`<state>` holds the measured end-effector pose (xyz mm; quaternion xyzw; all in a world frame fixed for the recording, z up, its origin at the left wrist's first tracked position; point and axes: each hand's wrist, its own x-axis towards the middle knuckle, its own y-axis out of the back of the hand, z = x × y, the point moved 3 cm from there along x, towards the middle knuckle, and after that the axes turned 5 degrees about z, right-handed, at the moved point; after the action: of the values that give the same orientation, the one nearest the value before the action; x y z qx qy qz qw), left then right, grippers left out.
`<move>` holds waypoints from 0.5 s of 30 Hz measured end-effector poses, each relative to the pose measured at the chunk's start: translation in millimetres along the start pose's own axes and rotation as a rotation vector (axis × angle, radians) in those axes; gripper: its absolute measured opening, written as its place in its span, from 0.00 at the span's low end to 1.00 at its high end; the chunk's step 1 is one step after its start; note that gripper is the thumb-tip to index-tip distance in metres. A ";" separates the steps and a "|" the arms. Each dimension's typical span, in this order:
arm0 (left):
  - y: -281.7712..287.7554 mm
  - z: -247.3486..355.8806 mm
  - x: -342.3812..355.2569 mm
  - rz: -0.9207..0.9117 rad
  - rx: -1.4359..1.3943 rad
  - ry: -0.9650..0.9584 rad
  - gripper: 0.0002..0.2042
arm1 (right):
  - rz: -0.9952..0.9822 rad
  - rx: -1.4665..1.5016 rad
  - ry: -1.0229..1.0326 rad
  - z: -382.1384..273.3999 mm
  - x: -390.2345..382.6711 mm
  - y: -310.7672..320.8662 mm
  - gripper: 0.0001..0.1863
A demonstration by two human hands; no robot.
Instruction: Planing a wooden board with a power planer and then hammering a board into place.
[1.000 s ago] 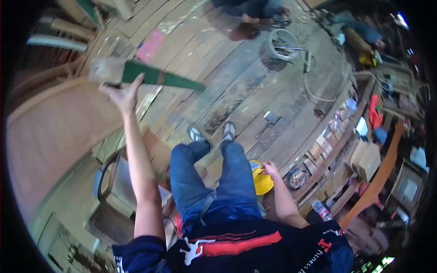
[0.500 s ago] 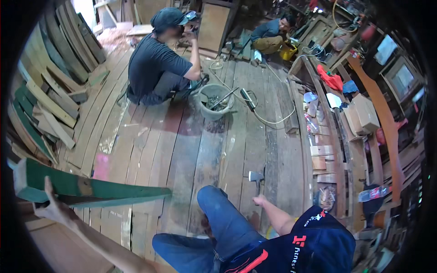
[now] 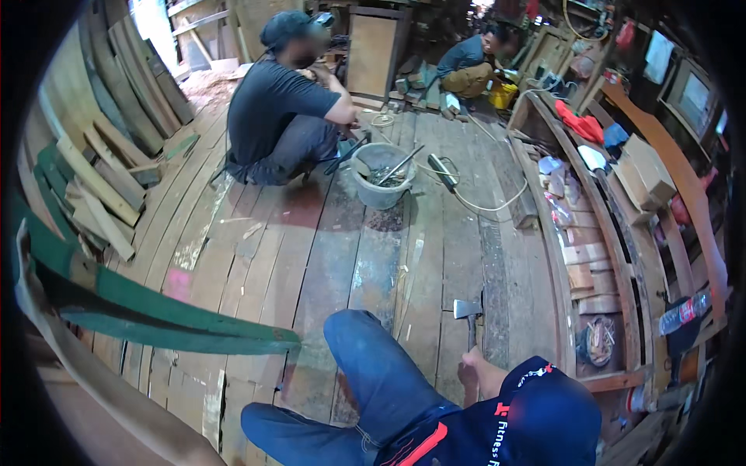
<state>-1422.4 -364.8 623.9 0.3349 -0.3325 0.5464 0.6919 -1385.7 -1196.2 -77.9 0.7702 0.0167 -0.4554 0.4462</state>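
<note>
A long green-painted wooden beam [image 3: 179,314] slants across the left side, its narrow end near the floor beside my knee. My left hand [image 3: 28,268] is at the raised, thick end, at the picture's left rim, holding it; some of its fingers are hidden or dark there. Low on the right, my right hand [image 3: 472,359] is closed round the handle of a hatchet [image 3: 467,309]. The hatchet's pale metal head points away from me, just above the floorboards or resting on them; I cannot tell which.
Ahead, a person in dark clothes [image 3: 287,109] squats by a grey bucket [image 3: 381,200] of small pieces. Another person [image 3: 465,66] crouches farther back. Planks [image 3: 101,179] lean at left. At right, a wooden frame [image 3: 622,256] holds blocks, with a plastic bottle [image 3: 685,312] on it. A cord [image 3: 489,208] crosses the floor.
The beam's raised end and my left hand have shifted toward the left rim, the hand higher. My right hand and the hatchet sit slightly lower and farther right. The whole view has swung a little.
</note>
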 end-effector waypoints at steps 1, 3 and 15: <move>-4.2 -0.4 2.8 0.000 -0.026 0.004 0.14 | 0.210 -0.118 -0.041 7.8 13.0 1.4 0.35; -6.6 2.7 4.5 0.001 -0.051 0.006 0.14 | 0.425 -0.233 -0.084 11.7 23.3 -1.9 0.33; 2.7 34.9 -22.0 0.172 -0.073 -0.001 0.14 | -0.087 0.618 -0.121 -19.1 34.7 -14.3 0.28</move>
<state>-1432.3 -404.9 625.4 0.2798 -0.3799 0.5911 0.6541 -1358.5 -1187.4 -108.8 0.8394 -0.1159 -0.5026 0.1714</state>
